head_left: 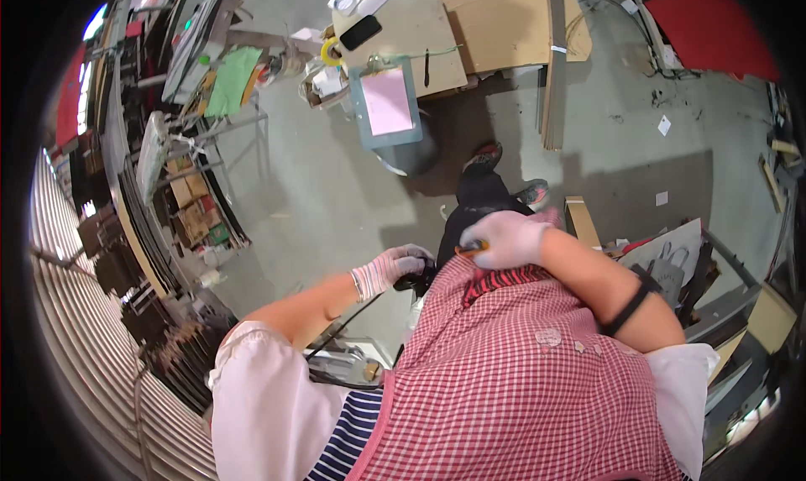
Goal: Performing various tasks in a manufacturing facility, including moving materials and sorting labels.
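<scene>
My left hand, in a white knit glove, is closed around a black tool whose dark cable trails down to the lower left. My right hand, also gloved, rests at the top edge of my red-and-white checked apron and pinches a small orange-yellow object, mostly hidden by the fingers. The two hands are close together in front of my chest. My dark trousers and shoes show below them on the grey floor.
A wooden table ahead carries a clipboard with pink paper, a black phone and tape rolls. Metal racks with boxes and sheets line the left. Boards, a red sheet and scrap lie at right.
</scene>
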`<state>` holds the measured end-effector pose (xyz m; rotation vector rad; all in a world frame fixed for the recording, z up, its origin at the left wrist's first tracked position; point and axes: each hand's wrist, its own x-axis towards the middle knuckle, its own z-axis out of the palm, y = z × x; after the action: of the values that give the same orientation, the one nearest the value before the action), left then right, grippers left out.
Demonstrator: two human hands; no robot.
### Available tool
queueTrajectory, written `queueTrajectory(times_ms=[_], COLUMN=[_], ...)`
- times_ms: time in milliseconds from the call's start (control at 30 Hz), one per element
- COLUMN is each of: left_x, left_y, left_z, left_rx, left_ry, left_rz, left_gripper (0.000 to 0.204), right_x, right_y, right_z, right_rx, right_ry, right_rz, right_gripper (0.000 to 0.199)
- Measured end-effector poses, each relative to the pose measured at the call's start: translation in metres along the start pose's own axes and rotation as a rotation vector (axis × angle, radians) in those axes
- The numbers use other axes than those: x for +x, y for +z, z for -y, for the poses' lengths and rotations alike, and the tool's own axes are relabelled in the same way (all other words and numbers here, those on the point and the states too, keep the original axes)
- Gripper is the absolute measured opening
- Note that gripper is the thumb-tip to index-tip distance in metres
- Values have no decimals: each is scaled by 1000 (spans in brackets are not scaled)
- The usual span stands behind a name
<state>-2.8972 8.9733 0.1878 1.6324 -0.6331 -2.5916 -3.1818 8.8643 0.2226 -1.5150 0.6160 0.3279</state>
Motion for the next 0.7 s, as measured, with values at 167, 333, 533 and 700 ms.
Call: queueTrajectory(times_ms=[167, 333, 533, 700], left_x=[-7, 4, 3, -2], left_y=[26, 27, 38, 60], left_z=[43, 24, -6, -7], left_rx=[18, 169, 55, 599], left_ry=[-52, 134, 69, 327], left_rz=[-251, -386, -372, -145], left_gripper=[45, 30, 29, 27], right_x=[-129, -151, -159, -185], right_y=[-44, -48, -34, -21], right_z=[61, 59, 46, 49], right_rx=[136, 184, 215, 121], right_ry=[-69, 73, 113, 92], right_rz=[177, 158, 65, -30], right_gripper=[31, 30, 33, 36])
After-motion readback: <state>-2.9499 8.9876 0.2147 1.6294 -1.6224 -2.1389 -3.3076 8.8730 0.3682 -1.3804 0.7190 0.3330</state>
